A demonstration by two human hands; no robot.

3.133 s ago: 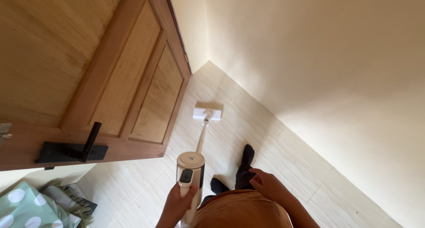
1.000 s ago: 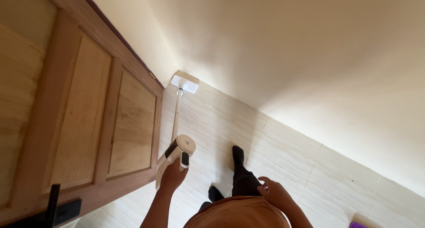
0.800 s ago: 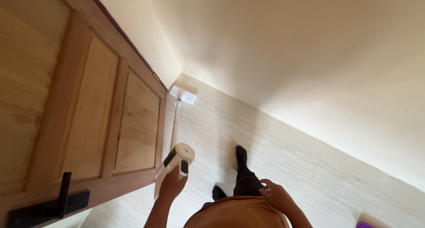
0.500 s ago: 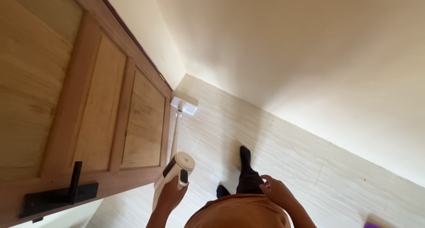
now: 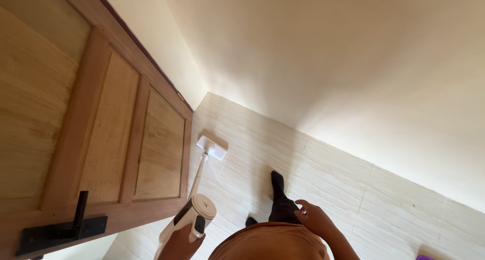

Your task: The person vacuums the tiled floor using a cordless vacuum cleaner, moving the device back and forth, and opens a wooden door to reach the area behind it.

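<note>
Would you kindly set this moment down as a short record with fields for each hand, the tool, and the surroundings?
Left hand: grips the handle of the stick vacuum.
Right hand: empty, fingers loosely curled, held in front of the body.
Vacuum head: flat on the tiled floor, near the door's edge, short of the corner.
Wooden door: open, with a black lever handle.
Wall: plain cream.
Feet: dark socks on the tiles.

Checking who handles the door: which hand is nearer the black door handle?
The left hand: it grips the vacuum just right of the black door handle. The right hand hangs empty farther right, past the person's body.
</note>
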